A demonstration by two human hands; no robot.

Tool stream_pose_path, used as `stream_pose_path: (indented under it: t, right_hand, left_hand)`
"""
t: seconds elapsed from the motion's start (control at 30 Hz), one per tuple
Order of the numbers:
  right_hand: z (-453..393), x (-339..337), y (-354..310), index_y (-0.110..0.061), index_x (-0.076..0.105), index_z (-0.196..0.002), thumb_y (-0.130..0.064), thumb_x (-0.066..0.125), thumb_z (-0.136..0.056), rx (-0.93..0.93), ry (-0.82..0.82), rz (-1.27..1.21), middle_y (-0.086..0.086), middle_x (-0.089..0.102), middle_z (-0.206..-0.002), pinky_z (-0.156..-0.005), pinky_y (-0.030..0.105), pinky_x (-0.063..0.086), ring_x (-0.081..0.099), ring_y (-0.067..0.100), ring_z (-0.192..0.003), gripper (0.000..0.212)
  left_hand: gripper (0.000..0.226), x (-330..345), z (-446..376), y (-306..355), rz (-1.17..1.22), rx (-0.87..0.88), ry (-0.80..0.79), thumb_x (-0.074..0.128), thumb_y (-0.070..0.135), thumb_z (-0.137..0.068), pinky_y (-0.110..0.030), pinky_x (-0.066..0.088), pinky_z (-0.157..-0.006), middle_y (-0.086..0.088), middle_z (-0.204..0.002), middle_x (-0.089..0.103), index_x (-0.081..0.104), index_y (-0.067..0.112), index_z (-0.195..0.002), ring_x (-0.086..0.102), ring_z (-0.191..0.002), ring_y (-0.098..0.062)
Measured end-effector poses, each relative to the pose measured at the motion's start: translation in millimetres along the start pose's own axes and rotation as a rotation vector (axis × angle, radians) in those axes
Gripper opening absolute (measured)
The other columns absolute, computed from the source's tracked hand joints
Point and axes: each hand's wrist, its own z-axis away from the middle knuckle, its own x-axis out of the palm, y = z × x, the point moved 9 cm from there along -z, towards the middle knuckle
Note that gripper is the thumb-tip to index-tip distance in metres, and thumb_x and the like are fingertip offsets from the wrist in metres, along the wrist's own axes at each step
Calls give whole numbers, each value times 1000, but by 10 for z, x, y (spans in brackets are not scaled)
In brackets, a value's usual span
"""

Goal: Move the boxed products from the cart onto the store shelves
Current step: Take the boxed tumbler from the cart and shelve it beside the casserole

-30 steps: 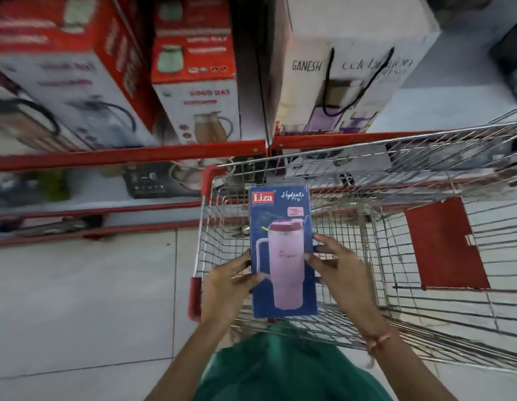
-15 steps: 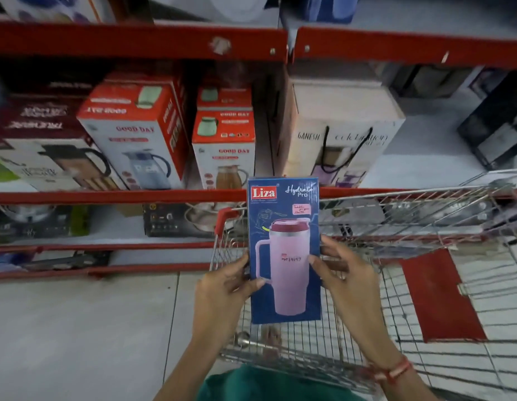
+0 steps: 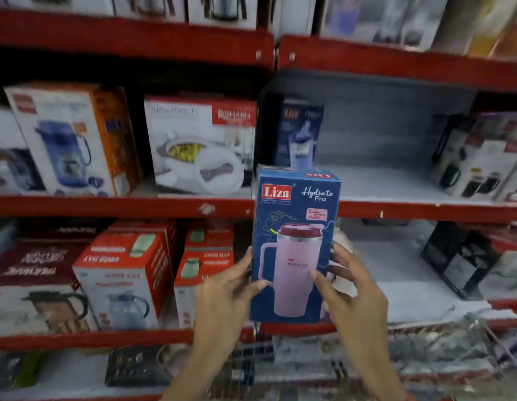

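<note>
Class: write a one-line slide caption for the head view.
Both hands, left and right, hold a blue Liza box upright before red store shelves.

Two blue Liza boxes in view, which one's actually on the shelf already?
The smaller, blurrier Liza box standing on the middle shelf, behind the held one. The pink-tumbler box is off the shelf, gripped between left hand and right hand.

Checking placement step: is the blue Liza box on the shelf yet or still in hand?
In hand. The blue box is upright, left hand and right hand gripping its sides.
</note>
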Motion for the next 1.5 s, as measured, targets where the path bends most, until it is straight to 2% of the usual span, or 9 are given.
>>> stream_pose_path:
  t: [0.2,0.33,0.5,0.97,1.03,1.2,1.33,1.43,1.5]
  right_hand:
    - [-875,-115,-304,-25,55,-126,-19,71,-78,-140,59,-46,-7,63,-118,-65,-1,48,60,-5,-98,51]
    - [-1382,-139,-249,-23,54,-123,-20,71,-78,-182,113,-55,0,63,-122,-76,30,61,62,18,-108,48]
    - [-1903,6,-23,-31,48,-115,-17,70,-79,-208,120,-55,-7,56,-115,-65,-1,49,57,15,-108,44]
    - [-2533,325,634,-19,48,-123,-20,69,-81,-140,84,80,5,55,-129,-54,-1,47,55,18,-111,47]
    - [-2517,351,628,-19,47,-126,-19,68,-82,-126,74,82,7,53,-132,-61,6,50,54,23,-118,49]
    - [-2248,415,136,-18,36,-137,-16,67,-83,-266,267,223,9,34,-142,-98,30,38,36,22,-131,62]
    - [-2023,967,-193,-33,40,-128,-17,60,-87,-316,-39,114,-10,40,-132,-100,37,49,47,13,-123,48]
    - [-1834,1458,-235,-33,28,-141,-23,61,-87,-207,-315,75,-14,35,-144,-112,39,37,38,12,-133,64]
    - [-1748,1702,-184,-27,15,-148,-26,64,-85,-120,-416,97,-8,29,-152,-117,37,28,29,14,-140,80]
  left_hand:
    - [54,285,-815,596,-101,278,56,74,11,-75,-7,51,-82,11,-110,69,57,20,-126,61,-92,17]
    - [57,527,-1264,669,-155,367,84,72,23,-77,-19,54,-84,34,-103,58,50,27,-130,62,-91,12]
    - [61,775,-1714,576,-206,424,114,70,20,-78,-17,50,-92,16,-115,59,40,32,-130,60,-102,6]
    - [59,964,-2399,32,-292,361,129,72,19,-77,-16,56,-76,-2,-90,77,46,24,-130,65,-70,7]
    - [58,964,-2408,-3,-293,349,100,71,20,-79,-19,57,-79,-3,-93,77,47,22,-132,61,-70,13]
    - [46,673,-2230,371,-367,500,134,58,30,-88,-23,48,-97,10,-129,55,47,25,-132,56,-114,-3]
    - [38,-111,-1871,790,-468,748,466,48,24,-92,-29,37,-109,-6,-139,47,45,20,-130,41,-130,-14]
    - [52,-811,-1819,671,-457,525,741,44,34,-89,-40,20,-114,-13,-150,25,34,14,-136,21,-139,-24]
    - [69,-1095,-1872,426,-365,319,737,35,51,-89,-48,11,-116,-11,-157,10,11,19,-146,8,-144,-26]
